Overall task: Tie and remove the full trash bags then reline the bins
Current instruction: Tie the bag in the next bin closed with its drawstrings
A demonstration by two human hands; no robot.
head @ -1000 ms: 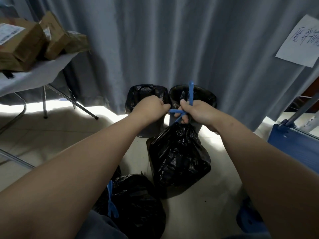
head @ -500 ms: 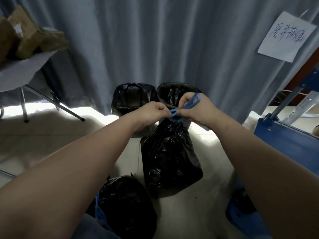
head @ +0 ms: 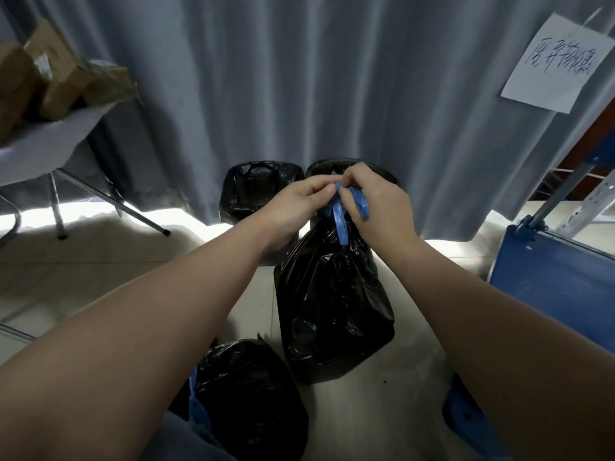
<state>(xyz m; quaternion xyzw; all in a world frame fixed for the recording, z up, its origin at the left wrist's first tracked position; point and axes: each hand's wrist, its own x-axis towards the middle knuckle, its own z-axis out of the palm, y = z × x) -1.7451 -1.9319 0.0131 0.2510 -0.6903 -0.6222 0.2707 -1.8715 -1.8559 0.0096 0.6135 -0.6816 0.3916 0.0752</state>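
A full black trash bag (head: 332,301) stands on the floor in the middle, its neck gathered by a blue drawstring (head: 340,221). My left hand (head: 296,207) pinches one end of the drawstring at the bag's top. My right hand (head: 379,204) grips the other blue strand, looped around its fingers. Behind my hands stand two bins against the curtain, the left bin (head: 256,188) lined in black, the right bin (head: 322,166) mostly hidden. A second black bag with a blue tie (head: 246,397) lies near my legs.
A grey curtain (head: 299,88) hangs behind the bins with a handwritten paper note (head: 559,64) on it. A folding table (head: 50,141) with cardboard boxes (head: 66,84) is at the left. A blue metal rack (head: 559,277) stands at the right.
My hands came closer together over the bag's neck and the blue drawstring, earlier sticking upward, now loops down over the neck. The view shifted slightly.
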